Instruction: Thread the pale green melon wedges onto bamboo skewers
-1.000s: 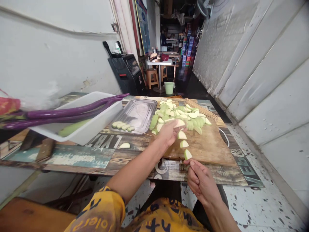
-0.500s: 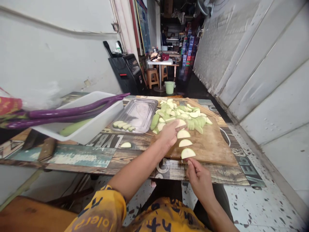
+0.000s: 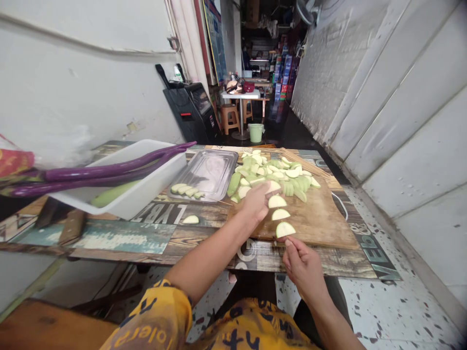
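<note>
Several pale half-round vegetable slices (image 3: 280,214) with green skin run in a row on a thin skewer over the cutting board (image 3: 321,223). My right hand (image 3: 302,262) pinches the skewer's near end, just below the closest slice. At the far end of the row, my left hand (image 3: 257,201) has its fingers closed on another slice (image 3: 273,186). Beyond my left hand spreads a heap of cut green slices (image 3: 270,167) on the board. A metal tray (image 3: 213,170) to the left carries a skewered row of slices (image 3: 186,189).
One loose slice (image 3: 190,219) lies on the patterned table (image 3: 207,233). At the left stands a white bin (image 3: 146,194) with long purple eggplants (image 3: 109,167) across it. Bare skewers (image 3: 310,163) lie behind the board. Farther back are a green bucket (image 3: 256,132) and a small table (image 3: 241,95).
Both hands keep their grip and the row of slices has barely shifted. My right hand has moved very slightly right and up the view.
</note>
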Action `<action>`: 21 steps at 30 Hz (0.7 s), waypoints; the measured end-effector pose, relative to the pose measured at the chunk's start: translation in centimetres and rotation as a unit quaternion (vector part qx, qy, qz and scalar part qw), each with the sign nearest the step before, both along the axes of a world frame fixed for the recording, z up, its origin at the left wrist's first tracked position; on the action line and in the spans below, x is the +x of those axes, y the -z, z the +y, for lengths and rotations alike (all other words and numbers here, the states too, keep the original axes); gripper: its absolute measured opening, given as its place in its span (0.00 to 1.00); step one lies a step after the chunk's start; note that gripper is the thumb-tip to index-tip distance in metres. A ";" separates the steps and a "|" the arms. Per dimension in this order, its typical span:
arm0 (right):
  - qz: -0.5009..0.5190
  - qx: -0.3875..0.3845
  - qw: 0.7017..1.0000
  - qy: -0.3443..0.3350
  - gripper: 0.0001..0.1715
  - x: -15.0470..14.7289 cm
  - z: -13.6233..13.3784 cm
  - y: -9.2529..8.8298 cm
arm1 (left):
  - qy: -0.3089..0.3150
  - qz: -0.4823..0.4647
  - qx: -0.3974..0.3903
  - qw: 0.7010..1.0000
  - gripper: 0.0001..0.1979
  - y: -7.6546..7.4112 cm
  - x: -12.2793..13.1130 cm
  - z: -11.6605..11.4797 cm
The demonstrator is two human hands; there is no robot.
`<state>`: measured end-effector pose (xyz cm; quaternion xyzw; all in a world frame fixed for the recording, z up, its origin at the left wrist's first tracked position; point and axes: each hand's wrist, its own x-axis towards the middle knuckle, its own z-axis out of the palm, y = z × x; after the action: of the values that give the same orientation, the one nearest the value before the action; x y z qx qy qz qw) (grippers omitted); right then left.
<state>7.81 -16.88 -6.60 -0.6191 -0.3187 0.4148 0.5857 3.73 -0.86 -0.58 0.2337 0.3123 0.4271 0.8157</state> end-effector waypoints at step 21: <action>-0.064 -0.007 0.998 -0.012 0.23 0.0 0.0 0.4 | 0.013 0.000 -0.003 1.000 0.04 0.6 0.2 0.0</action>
<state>7.79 -16.93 -7.04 -0.6442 -0.3604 0.3836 0.5549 3.93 -0.87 -1.23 0.2352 0.3107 0.4156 0.8218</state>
